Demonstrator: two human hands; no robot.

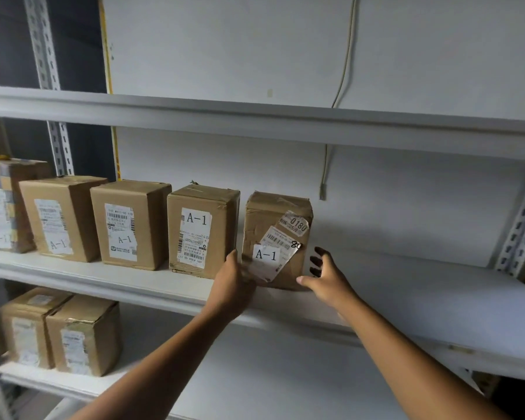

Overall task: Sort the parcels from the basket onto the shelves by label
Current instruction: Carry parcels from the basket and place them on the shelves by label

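A worn brown parcel (275,234) labelled A-1 stands on the middle shelf (406,298), at the right end of a row of A-1 parcels. My left hand (234,280) lies against its lower left front corner, thumb up, blurred, beside the neighbouring A-1 parcel (202,231). My right hand (325,277) is at the parcel's lower right side. Its fingers are spread and off the cardboard, and only the thumb touches the bottom corner. Neither hand closes around the parcel. The basket is out of view.
Three more labelled boxes (131,225) fill the middle shelf to the left. Two boxes (84,334) sit on the lower shelf at the left. The upper shelf edge (255,119) runs overhead. A cable (323,183) hangs on the wall, and a metal upright (522,231) stands at the right.
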